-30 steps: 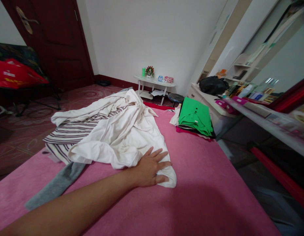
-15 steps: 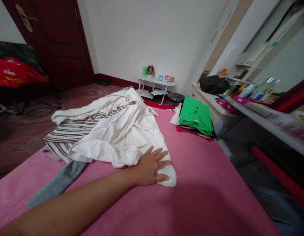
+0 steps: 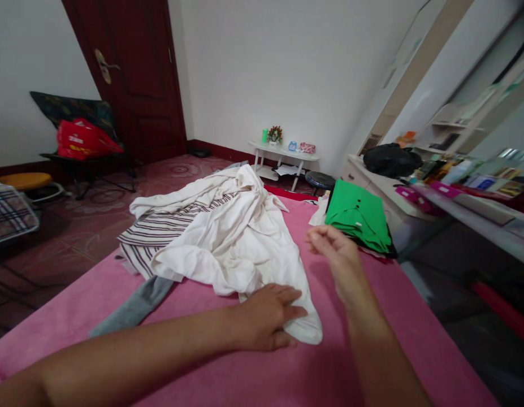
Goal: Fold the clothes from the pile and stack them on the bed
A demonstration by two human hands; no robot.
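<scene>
A crumpled white garment (image 3: 232, 243) lies on the pink bed cover (image 3: 372, 316), over a striped shirt (image 3: 160, 229) and a grey piece (image 3: 134, 305). My left hand (image 3: 265, 316) lies on the white garment's near corner, fingers drawn together and thumb below, closed on the cloth. My right hand (image 3: 333, 249) hovers above the bed between the white garment and a folded green shirt (image 3: 357, 215), fingers loosely curled with nothing visible in them.
The green shirt tops a small stack of folded clothes (image 3: 378, 251) at the bed's right edge. A cluttered white dresser (image 3: 389, 186) stands to the right, and a small white table (image 3: 282, 152) at the far wall. At left are a dark red door (image 3: 134, 73) and a chair holding a red bag (image 3: 81, 138).
My right hand has come into view over the bed. My left hand's spread fingers have drawn together on the garment's corner. The view has turned to the left.
</scene>
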